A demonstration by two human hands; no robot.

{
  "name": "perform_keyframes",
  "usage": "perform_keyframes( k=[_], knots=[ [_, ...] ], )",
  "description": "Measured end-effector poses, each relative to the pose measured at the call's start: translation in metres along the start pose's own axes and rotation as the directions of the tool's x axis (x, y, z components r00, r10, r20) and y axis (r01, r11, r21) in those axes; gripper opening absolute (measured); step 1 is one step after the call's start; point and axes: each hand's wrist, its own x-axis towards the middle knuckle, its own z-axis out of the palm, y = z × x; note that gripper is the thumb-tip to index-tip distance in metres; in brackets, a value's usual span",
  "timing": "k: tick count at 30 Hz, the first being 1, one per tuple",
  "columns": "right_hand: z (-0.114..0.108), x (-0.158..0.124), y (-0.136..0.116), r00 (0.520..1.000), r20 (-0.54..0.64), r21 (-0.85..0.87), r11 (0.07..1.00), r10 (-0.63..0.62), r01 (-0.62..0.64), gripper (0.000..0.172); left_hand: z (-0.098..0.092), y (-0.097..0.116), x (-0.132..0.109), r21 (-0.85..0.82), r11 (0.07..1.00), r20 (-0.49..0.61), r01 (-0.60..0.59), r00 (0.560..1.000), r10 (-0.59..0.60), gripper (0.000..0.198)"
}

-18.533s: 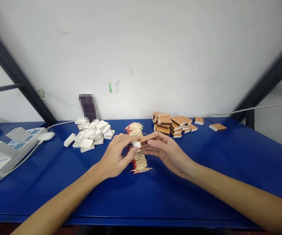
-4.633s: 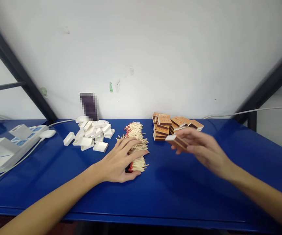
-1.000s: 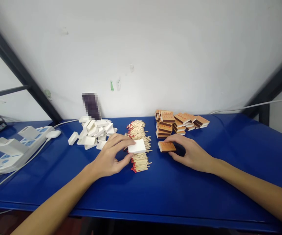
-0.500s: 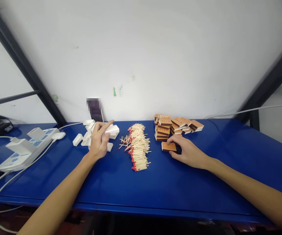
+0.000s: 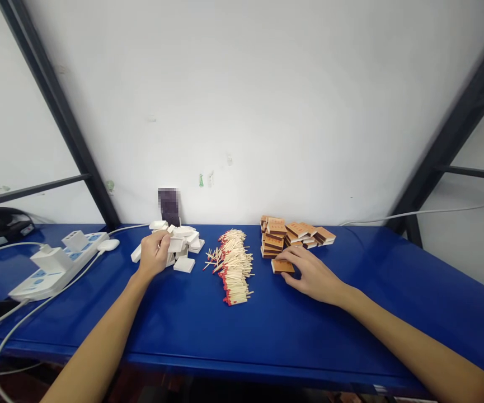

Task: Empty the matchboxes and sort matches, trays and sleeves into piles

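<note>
My left hand is at the heap of white matchbox trays, its fingers curled in. What they hold, if anything, is hidden behind the hand. One white tray lies at the near side of the heap. My right hand has its thumb and fingers around the edges of an orange-brown matchbox lying on the blue table. Just behind that box is a stack of similar matchboxes, with more lying loosely to its right. Between my hands lies a long pile of red-tipped matches.
A white power strip with chargers and cables lies on the left of the table. A dark pixelated object leans on the wall behind the trays. Black frame posts stand at both sides.
My left hand has moved left and its raised index finger has curled in, uncovering more of the trays. My right hand stays at the same matchbox. The whole view has shifted slightly.
</note>
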Motion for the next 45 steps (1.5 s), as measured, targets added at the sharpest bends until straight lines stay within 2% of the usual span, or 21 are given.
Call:
perform_keyframes(
  k=[3, 5, 7, 8, 13, 17, 20, 24, 28, 33, 37, 41, 43, 45],
  knots=[
    [0.001, 0.0, 0.004, 0.999, 0.037, -0.001, 1.0, -0.006, 0.006, 0.029, -0.011, 0.003, -0.014, -0.008, 1.0, 0.062, -0.011, 0.998, 0.011, 0.04],
    [0.0, 0.0, 0.006, 0.999, 0.045, 0.005, 1.0, -0.003, 0.003, 0.029, -0.018, 0.004, -0.027, -0.012, 0.999, 0.203, -0.034, 0.978, 0.036, 0.043],
    [-0.001, 0.001, 0.009, 0.999, 0.034, -0.01, 1.0, 0.006, -0.005, 0.028, -0.023, 0.005, -0.038, 0.034, 0.998, 0.368, -0.048, 0.929, 0.032, 0.043],
    [-0.002, 0.001, 0.009, 1.0, 0.024, -0.029, 0.999, 0.014, -0.014, 0.027, -0.024, 0.004, -0.042, 0.075, 0.996, 0.401, -0.041, 0.916, 0.008, 0.042],
    [-0.002, 0.002, 0.005, 0.999, -0.045, -0.126, 0.992, 0.018, -0.024, 0.017, -0.025, 0.001, -0.047, 0.202, 0.979, 0.32, 0.035, 0.942, -0.1, 0.035],
    [-0.001, 0.002, -0.008, 0.989, -0.085, -0.084, 0.99, -0.118, 0.111, 0.017, -0.025, -0.001, -0.045, 0.302, 0.952, 0.326, 0.044, 0.934, -0.147, 0.036],
    [0.0, 0.002, -0.016, 0.982, -0.065, -0.029, 0.984, -0.179, 0.177, 0.018, -0.026, -0.003, -0.044, 0.296, 0.954, 0.33, 0.054, 0.931, -0.155, 0.036],
    [0.004, 0.001, -0.021, 0.983, -0.024, 0.021, 0.983, -0.183, 0.183, 0.02, -0.031, 0.002, -0.039, 0.14, 0.988, 0.327, 0.06, 0.939, -0.104, 0.041],
    [0.007, -0.002, -0.02, 0.984, 0.001, 0.047, 0.983, -0.176, 0.175, 0.02, -0.031, 0.019, -0.027, -0.012, 0.996, 0.413, 0.085, 0.908, -0.073, 0.053],
    [0.009, -0.005, -0.02, 0.981, 0.007, 0.065, 0.979, -0.195, 0.194, 0.02, -0.007, 0.04, -0.002, -0.17, 0.985, 0.428, 0.008, 0.901, 0.066, 0.053],
    [0.007, -0.006, -0.018, 0.982, 0.009, 0.065, 0.98, -0.189, 0.189, 0.02, 0.018, 0.051, 0.016, -0.3, 0.953, 0.347, -0.039, 0.926, 0.147, 0.051],
    [0.0, -0.005, -0.017, 0.987, -0.049, 0.072, 0.985, -0.156, 0.159, 0.019, 0.035, 0.05, 0.02, -0.303, 0.947, 0.234, -0.11, 0.954, 0.186, 0.048],
    [-0.003, -0.005, -0.017, 0.987, -0.084, 0.079, 0.986, -0.139, 0.146, 0.019, 0.038, 0.045, 0.017, -0.262, 0.948, 0.221, -0.181, 0.945, 0.242, 0.042],
    [-0.003, -0.005, -0.017, 0.984, -0.106, 0.097, 0.984, -0.14, 0.15, 0.018, 0.039, 0.04, 0.013, -0.219, 0.941, 0.265, -0.256, 0.913, 0.31, 0.032]
  ],
)
